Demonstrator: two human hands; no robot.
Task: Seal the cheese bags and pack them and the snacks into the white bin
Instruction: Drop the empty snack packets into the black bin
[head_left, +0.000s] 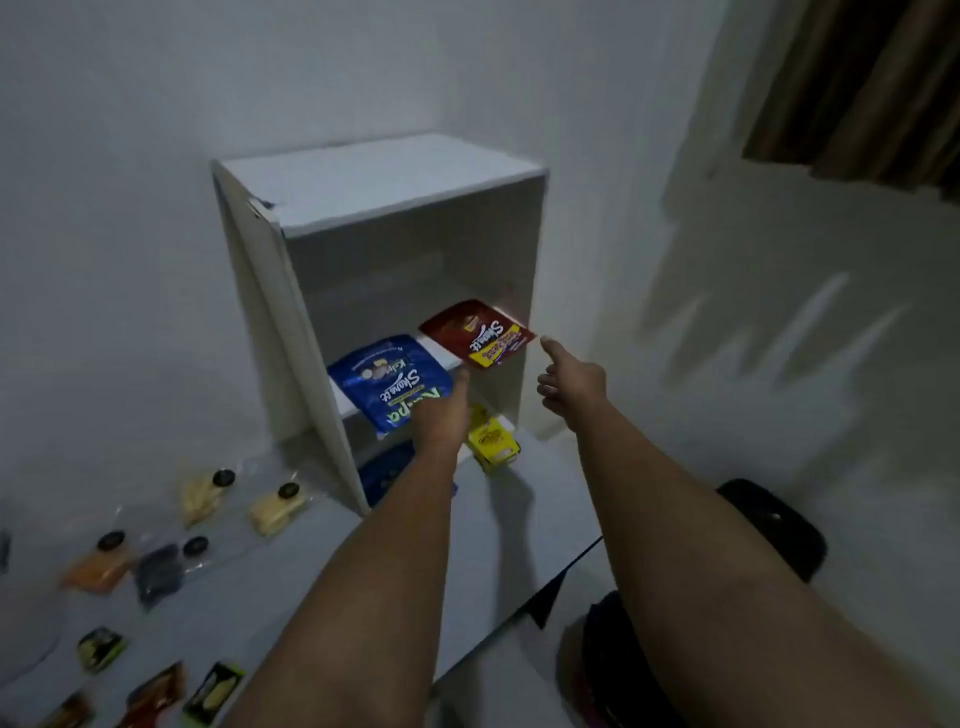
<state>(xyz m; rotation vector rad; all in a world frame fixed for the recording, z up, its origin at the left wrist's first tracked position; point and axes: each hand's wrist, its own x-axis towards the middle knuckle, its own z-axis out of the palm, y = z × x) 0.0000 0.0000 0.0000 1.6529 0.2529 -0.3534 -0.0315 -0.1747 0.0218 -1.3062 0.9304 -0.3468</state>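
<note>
Both arms are stretched toward a white open-fronted shelf unit (384, 249) standing on the table (291, 566) (presumably the white bin of the task). On its middle shelf lie a blue snack pouch (387, 382) at the left and a red snack pouch (475, 332) at the right, the red one tilted with a corner past the shelf's front edge. A yellow packet (491, 441) and a dark blue packet (382, 470) can be seen on the level below.

The left hand (441, 415) is laid against the near right edge of the blue pouch, fingertips forward; whether the pouch is pinched cannot be told. The right hand (569, 382) is apart from the red pouch, forefinger extended toward its corner, the other fingers loosely curled around nothing.

The step in hand is judged to be the shelving of the snacks. Still on the table at the left are four clear cheese bags (270, 512) and several small snack packets (101, 647). Next, the red pouch would need nudging fully inside, then the cheese bags sealing.
</note>
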